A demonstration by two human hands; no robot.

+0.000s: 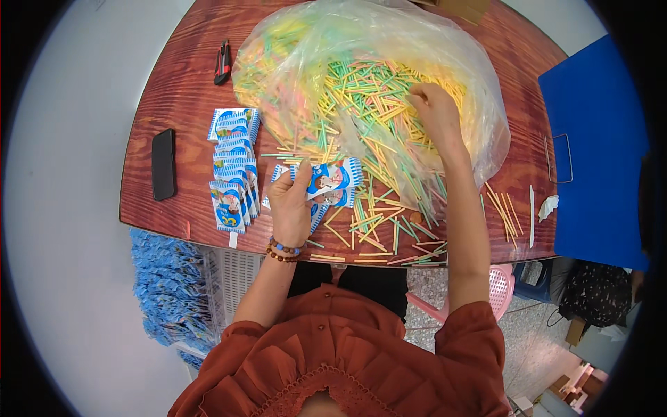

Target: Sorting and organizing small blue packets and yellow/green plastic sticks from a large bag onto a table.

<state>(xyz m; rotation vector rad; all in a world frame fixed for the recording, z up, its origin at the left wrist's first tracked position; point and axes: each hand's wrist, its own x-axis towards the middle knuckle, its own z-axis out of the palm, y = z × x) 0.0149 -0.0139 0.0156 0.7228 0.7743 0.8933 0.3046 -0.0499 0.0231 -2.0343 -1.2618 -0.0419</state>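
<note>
My left hand (290, 198), with beaded bracelets on its wrist, is closed on a blue-and-white packet (332, 177) near the table's front. More of these packets lie beneath it. My right hand (436, 115) reaches over the heap of thin pastel sticks (372, 90) in a large clear plastic bag (486, 104). Its fingers are curled together, and I cannot make out what is between them. The sticks are yellow, green and pink, and many have spilled from the bag's mouth towards the front edge. Left of my left hand, overlapping blue-and-white packets (228, 205) lie in a column.
A black phone (164, 165) and a red-and-black box cutter (222, 62) lie on the left of the wooden table (191, 90). At right stand a blue panel (590, 139), a crumpled tissue (548, 206) and a few stray sticks (505, 215). Blue packets (167, 285) are heaped below the left edge.
</note>
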